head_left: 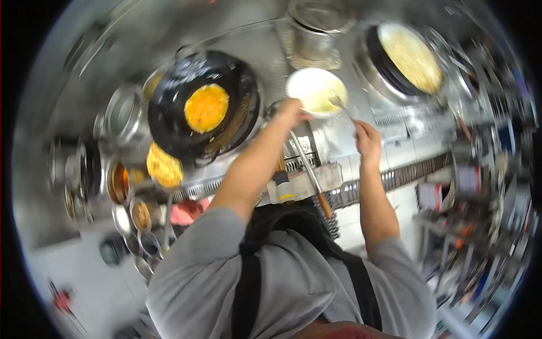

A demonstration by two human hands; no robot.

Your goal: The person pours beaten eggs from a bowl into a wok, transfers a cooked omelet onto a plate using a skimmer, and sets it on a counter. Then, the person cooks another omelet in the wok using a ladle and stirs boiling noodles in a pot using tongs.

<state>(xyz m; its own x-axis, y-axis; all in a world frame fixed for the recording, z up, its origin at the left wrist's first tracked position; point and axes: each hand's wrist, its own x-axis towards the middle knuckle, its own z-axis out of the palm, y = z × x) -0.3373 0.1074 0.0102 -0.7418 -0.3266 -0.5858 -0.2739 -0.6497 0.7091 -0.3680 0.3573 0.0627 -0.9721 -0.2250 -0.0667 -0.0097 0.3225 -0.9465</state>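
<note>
My left hand (291,113) grips the near left rim of a white bowl (303,85). Pale yellow liquid lies in the bowl. My right hand (368,140) is closed around the handle of a fork (338,103), whose head is inside the bowl, by its right side. To the left of my left arm stands a black wok (169,107) with a round, orange-yellow egg (206,108) in it. Below the bowl lies a long metal utensil with a wooden handle (324,207); its far end is hidden near my left hand.
At the upper right, a dark-rimmed pan (379,59) holds pale yellow food. A metal strainer (322,16) rests on a pot behind the bowl. Yellow cooked food (164,165) sits below the wok, near several containers, including an orange-filled one (119,183).
</note>
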